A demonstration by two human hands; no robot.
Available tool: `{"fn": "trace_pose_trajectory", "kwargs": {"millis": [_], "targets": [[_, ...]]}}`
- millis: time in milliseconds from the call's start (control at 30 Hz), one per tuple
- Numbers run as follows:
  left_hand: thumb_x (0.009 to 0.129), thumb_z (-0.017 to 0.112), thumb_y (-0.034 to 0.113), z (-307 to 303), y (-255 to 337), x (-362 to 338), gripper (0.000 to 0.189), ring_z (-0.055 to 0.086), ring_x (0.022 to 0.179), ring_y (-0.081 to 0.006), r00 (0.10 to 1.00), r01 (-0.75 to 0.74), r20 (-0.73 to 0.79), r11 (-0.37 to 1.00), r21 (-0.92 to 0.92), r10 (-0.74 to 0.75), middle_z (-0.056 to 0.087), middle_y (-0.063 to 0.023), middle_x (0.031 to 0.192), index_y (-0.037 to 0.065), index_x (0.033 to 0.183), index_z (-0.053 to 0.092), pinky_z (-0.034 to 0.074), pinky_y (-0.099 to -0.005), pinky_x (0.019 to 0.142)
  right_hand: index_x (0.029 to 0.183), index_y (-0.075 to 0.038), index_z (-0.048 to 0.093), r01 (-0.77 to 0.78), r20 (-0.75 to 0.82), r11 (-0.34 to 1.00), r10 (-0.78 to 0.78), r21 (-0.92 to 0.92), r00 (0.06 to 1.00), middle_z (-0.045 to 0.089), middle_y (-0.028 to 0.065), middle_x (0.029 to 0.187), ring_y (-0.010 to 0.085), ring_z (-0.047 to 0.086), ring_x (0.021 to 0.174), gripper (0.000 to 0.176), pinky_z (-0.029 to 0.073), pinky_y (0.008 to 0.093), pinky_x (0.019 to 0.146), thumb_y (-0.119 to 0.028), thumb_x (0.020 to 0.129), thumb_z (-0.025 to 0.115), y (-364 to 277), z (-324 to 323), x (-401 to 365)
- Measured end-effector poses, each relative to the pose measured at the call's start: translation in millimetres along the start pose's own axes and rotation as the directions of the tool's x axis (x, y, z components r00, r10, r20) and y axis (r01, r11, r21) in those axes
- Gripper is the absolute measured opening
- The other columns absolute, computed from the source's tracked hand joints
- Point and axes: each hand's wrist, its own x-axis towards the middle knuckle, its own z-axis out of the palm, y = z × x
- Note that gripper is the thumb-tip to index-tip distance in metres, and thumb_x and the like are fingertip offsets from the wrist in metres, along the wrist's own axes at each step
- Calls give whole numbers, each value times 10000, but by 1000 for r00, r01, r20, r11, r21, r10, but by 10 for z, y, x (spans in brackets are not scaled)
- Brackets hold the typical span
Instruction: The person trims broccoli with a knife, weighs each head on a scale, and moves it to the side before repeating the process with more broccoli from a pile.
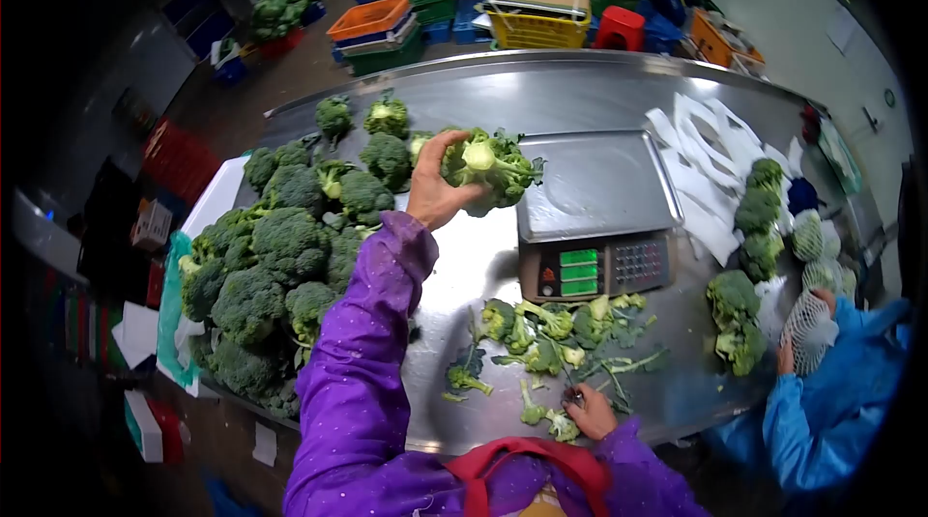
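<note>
My left hand (440,184), in a purple sleeve, grips a broccoli head (491,167) with its cut stem turned up, just left of the metal scale plate (599,184). Low at the table's near side, my right hand (590,411) is closed around a small dark object, too small to name, beside cut florets and stalks (551,333). The digital scale (609,268) shows green displays. A large pile of broccoli (290,246) lies to the left of my left arm.
White foam nets (710,169) lie right of the scale, near more broccoli (759,217). At the right edge, a co-worker in blue sleeves (822,420) holds a netted item (810,329). Crates (541,29) stand beyond the table's raised far edge (483,58).
</note>
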Motion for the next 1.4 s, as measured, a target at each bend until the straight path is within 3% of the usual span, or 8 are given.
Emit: {"fn": "trace_pose_trajectory", "kwargs": {"millis": [100, 333, 433, 633, 1033, 1167, 1233, 1400], "targets": [[612, 841, 156, 577, -46, 26, 732, 559, 1108, -258, 962, 272, 138, 881, -387, -236, 571, -128, 1166, 77, 1268, 524, 454, -371, 987, 1055, 6, 620, -51, 2, 997, 51, 63, 999, 660, 157, 868, 244, 622, 774, 302, 486, 351, 716, -192, 832, 673, 22, -32, -83], [665, 860, 279, 1375, -390, 165, 869, 466, 1247, -284, 906, 395, 281, 873, -285, -318, 507, -175, 1324, 65, 1391, 434, 369, -368, 1045, 1046, 9, 608, -119, -72, 990, 124, 80, 990, 656, 220, 870, 345, 652, 819, 300, 492, 392, 744, -198, 837, 664, -76, -175, -180], [688, 789, 539, 1135, -345, 248, 1059, 353, 1353, -346, 948, 288, 157, 956, -59, -276, 328, -255, 1465, 26, 1469, 290, 338, -429, 1095, 1049, 11, 607, -122, -74, 989, 128, 83, 989, 659, 219, 877, 342, 653, 824, 298, 496, 388, 749, -193, 839, 662, -56, -168, -167], [743, 749, 487, 260, -36, 49, 987, 229, 1422, -383, 892, 451, 132, 837, -309, -432, 130, -230, 1564, 215, 1518, 202, 187, -566, 1138, 1084, 10, 595, -153, 73, 987, 149, 53, 986, 661, 232, 920, 369, 650, 856, 335, 492, 404, 773, -221, 850, 654, -123, -145, -101], [706, 821, 382, 1349, -137, 83, 998, 358, 1343, -386, 858, 477, 316, 856, -200, -405, 342, -277, 1448, 51, 1471, 272, 316, -449, 1091, 1063, 2, 622, -25, -84, 994, 34, 107, 996, 651, 168, 796, 266, 636, 722, 329, 501, 377, 698, -208, 815, 667, 92, -47, -86], [647, 815, 129, 1942, -485, 268, 787, 615, 1021, -300, 910, 413, 233, 804, -429, -343, 557, -204, 1190, 19, 1312, 409, 545, -388, 846, 1015, -4, 606, 100, -144, 988, -83, 117, 986, 629, 217, 805, 383, 630, 757, 267, 491, 431, 696, -202, 840, 642, 218, -15, -119], [739, 725, 144, 2011, 145, 289, 672, 654, 927, -282, 783, 622, 367, 638, -454, -502, 579, -148, 1181, 143, 1339, 422, 582, -388, 628, 1012, -3, 602, -4, -108, 975, 29, 220, 994, 625, 224, 810, 388, 635, 772, 264, 485, 449, 704, -203, 845, 636, 206, -40, -155], [756, 748, 214, 2912, 1130, 314, 737, 645, 894, -283, 683, 676, 673, 593, -438, -283, 562, -149, 1177, 163, 1386, 370, 569, -390, 629, 1022, 4, 577, 19, -170, 968, 24, 249, 985, 620, 252, 828, 431, 617, 818, 274, 470, 463, 693, -202, 849, 630, 344, -59, -286]]}}
